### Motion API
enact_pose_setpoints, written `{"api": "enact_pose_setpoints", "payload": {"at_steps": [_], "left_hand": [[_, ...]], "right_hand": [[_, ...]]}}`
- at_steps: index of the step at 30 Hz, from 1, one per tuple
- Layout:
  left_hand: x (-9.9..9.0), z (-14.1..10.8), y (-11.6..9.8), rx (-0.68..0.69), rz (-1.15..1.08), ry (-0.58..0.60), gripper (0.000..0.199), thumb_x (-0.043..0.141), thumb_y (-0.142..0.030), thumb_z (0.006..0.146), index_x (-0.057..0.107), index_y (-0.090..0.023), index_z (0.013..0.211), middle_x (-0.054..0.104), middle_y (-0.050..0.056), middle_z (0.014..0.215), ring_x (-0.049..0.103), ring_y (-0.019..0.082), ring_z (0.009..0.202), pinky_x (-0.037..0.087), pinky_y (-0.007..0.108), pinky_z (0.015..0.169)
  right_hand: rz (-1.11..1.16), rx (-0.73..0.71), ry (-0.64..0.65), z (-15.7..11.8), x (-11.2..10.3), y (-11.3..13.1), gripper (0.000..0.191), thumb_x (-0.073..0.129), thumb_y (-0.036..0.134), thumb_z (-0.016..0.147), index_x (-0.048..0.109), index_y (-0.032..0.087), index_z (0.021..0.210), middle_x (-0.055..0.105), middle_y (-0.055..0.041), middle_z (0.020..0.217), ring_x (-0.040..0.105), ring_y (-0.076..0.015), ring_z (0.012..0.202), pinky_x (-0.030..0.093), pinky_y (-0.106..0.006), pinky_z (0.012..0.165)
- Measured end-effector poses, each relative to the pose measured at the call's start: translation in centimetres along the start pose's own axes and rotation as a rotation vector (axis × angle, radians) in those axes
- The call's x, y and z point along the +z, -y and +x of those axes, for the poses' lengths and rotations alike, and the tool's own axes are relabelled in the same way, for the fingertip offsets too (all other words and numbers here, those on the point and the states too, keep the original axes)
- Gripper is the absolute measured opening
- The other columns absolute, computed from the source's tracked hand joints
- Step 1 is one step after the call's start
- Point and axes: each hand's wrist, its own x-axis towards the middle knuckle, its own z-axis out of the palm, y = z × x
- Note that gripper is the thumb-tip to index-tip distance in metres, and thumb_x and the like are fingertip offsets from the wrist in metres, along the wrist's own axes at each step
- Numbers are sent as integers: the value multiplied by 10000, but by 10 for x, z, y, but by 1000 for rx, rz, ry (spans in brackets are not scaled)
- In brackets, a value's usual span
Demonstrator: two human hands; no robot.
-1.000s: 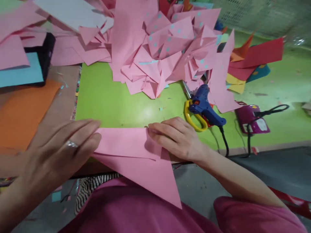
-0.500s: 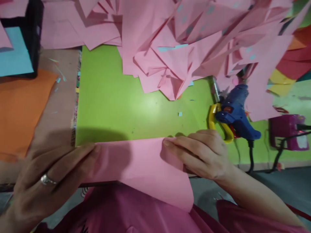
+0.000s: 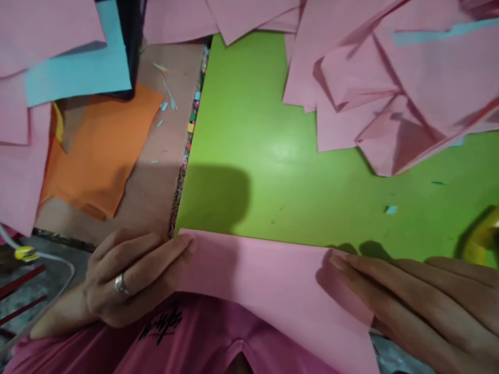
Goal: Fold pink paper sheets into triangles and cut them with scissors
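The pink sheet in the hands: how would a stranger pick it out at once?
Find the bright green surface mid-picture, then go down to its near edge. There the pink sheet spans from the left hand to the right hand. Unlike the pink papers heaped farther back, it has both hands on it.

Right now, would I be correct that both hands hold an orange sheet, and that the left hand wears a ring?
Almost: the head view shows that the sheet held by the left hand and the right hand is pink, not orange; the ring is indeed on the left hand.
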Motion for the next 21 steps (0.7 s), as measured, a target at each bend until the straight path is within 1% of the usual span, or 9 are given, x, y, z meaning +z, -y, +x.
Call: {"api": "enact_pose_setpoints", "payload": {"at_steps": [2, 4, 7, 10, 12, 14, 16, 18, 21], "left_hand": [[1, 3, 2, 26, 15, -22, 221, 692, -10, 864, 742, -164, 1016, 747, 5, 1105, 624, 137, 846, 541, 309, 678], [2, 6, 5, 54, 17, -40, 200, 685, -1, 868, 743, -172, 955, 757, -17, 1054, 625, 113, 803, 543, 275, 624], [1, 9, 7, 57, -11, -34, 192, 683, -4, 871, 735, -187, 895, 766, -38, 1005, 648, 99, 779, 573, 263, 618], [-1, 13, 4, 19, -29, -16, 180, 701, -8, 859, 724, -174, 926, 773, -22, 1006, 694, 117, 832, 608, 275, 674], [-1, 20, 1, 3, -26, 12, 182, 698, -40, 875, 722, -164, 1006, 774, 9, 1083, 716, 145, 929, 623, 282, 726], [0, 28, 1, 39, -11, 4, 185, 680, -86, 902, 719, -147, 1073, 759, 44, 1166, 717, 170, 1014, 624, 290, 766], [4, 34, 1, 80, -3, -8, 178, 662, -97, 915, 716, -121, 1083, 744, 79, 1206, 715, 193, 1062, 621, 308, 803], [9, 35, 3, 101, -4, -15, 167, 660, -88, 912, 717, -101, 1068, 739, 110, 1218, 714, 212, 1088, 621, 323, 828], [15, 30, 6, 136, 4, -18, 204, 649, -108, 929, 725, -118, 1117, 724, 106, 1274, 703, 204, 1120, 617, 314, 868]], "right_hand": [[61, -97, -39, 1, 0, 0, 273, 468, 219, 1064, 717, 324, 1098, 819, 0, 1081, 736, -193, 907, 526, -415, 746], [93, -93, -20, 1, 0, -1, 328, 407, 224, 1079, 721, 318, 1069, 811, -22, 1111, 732, -215, 953, 515, -443, 746], [75, -98, -6, -3, 0, -3, 271, 517, 184, 1037, 728, 345, 1094, 811, 3, 1113, 732, -203, 929, 505, -434, 738], [64, -40, 24, -8, -2, -6, 395, 606, 148, 980, 680, 361, 1305, 812, -19, 1101, 743, -222, 892, 544, -441, 794], [58, 40, 51, -9, -5, -7, 496, 570, 202, 1004, 554, 321, 1485, 806, -84, 1102, 750, -272, 936, 565, -481, 833], [1, 104, 10, -5, -7, -6, 550, 526, 251, 1026, 445, 304, 1568, 810, -111, 1054, 749, -306, 949, 570, -512, 826], [-75, 123, -61, 0, -7, -5, 555, 513, 246, 1031, 431, 356, 1568, 822, -75, 969, 748, -307, 878, 558, -517, 787], [-112, 119, -88, 3, -7, -5, 543, 531, 223, 1020, 475, 401, 1530, 826, -32, 914, 743, -296, 810, 534, -509, 755], [-103, 65, -86, 2, -7, -9, 445, 506, 203, 1017, 598, 372, 1418, 828, -27, 951, 743, -266, 820, 527, -484, 750]]}}
